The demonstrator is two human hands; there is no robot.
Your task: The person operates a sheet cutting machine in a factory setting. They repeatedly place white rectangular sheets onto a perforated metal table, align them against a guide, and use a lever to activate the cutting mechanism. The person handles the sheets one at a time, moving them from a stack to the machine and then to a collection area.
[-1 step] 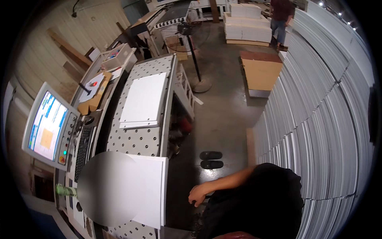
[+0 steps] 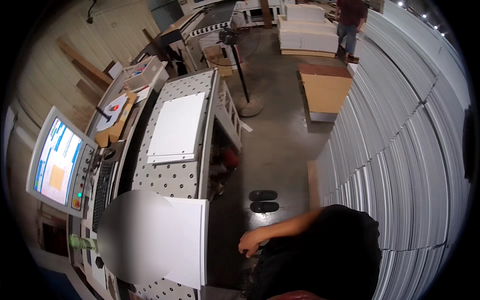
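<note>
My right hand (image 2: pixel 248 243) hangs in front of my black shirt (image 2: pixel 320 255), its forearm crossing in from the right. The fingers bend loosely downward, and I see nothing held in them. Left of it, across a narrow gap, a white panel (image 2: pixel 187 240) lies on the near end of a bench top with dark round dots (image 2: pixel 165 175). A round blur covers much of that panel. Farther along the bench rest stacked white panels (image 2: pixel 177 127) with small holes along the near edge. My left hand does not show.
A monitor (image 2: pixel 57 160) and keyboard (image 2: pixel 102 190) line the bench's left side. Black slippers (image 2: pixel 263 201) lie on the floor. Tall stacks of white boards (image 2: pixel 395 150) wall the right. Ahead are a standing fan (image 2: pixel 240 75), a brown-topped stack (image 2: pixel 325 90) and another person (image 2: pixel 349 25).
The whole view has shifted slightly, with the bench and floor things a little farther left. My right hand has moved a touch rightward and stays bent the same way.
</note>
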